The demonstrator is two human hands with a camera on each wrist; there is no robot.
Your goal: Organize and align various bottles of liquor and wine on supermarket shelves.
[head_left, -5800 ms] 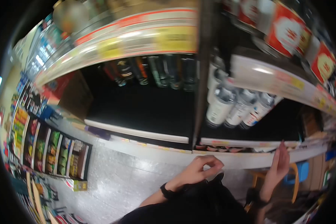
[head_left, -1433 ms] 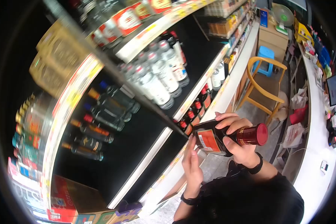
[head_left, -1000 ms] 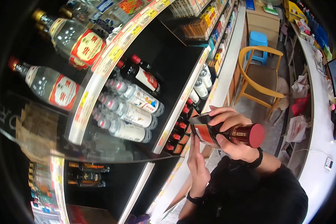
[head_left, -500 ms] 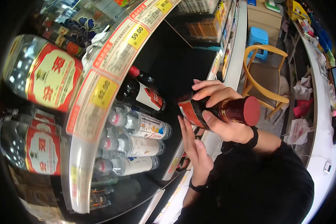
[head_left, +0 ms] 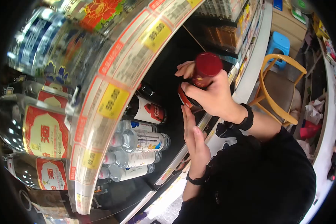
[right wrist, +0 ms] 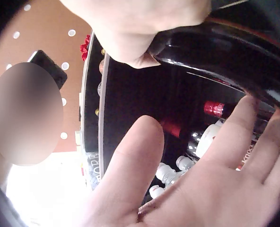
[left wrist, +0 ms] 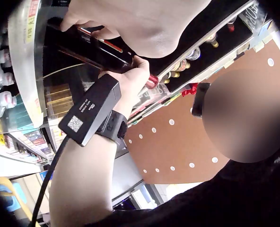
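Observation:
My right hand [head_left: 222, 97] grips a dark wine bottle [head_left: 209, 63] by its red-capped neck, thumb along one side and fingers wrapped round the far side. The cap points toward the head camera, and the body mostly drops out of sight below the hand. My left hand [head_left: 198, 151] is held flat, its straight fingertips reaching the bottle's lower part beside a red label. In the left wrist view the dark bottle body [left wrist: 107, 52] runs between both hands. In the right wrist view the left palm [right wrist: 211, 189] faces the glossy bottle [right wrist: 192, 47].
A shelf edge with price tags [head_left: 112, 100] curves close in front. Under it stand clear bottles [head_left: 145, 142] and a dark bottle with a white-and-red label [head_left: 149, 110]. Large red-labelled liquor bottles [head_left: 44, 134] fill the upper shelf. A wooden chair [head_left: 276, 86] stands behind at right.
Both hands were without the bottle in the oldest frame. Over the last second the bottle has moved in under the upper shelf, its cap turning upward, while the head view has come nearer the price tags.

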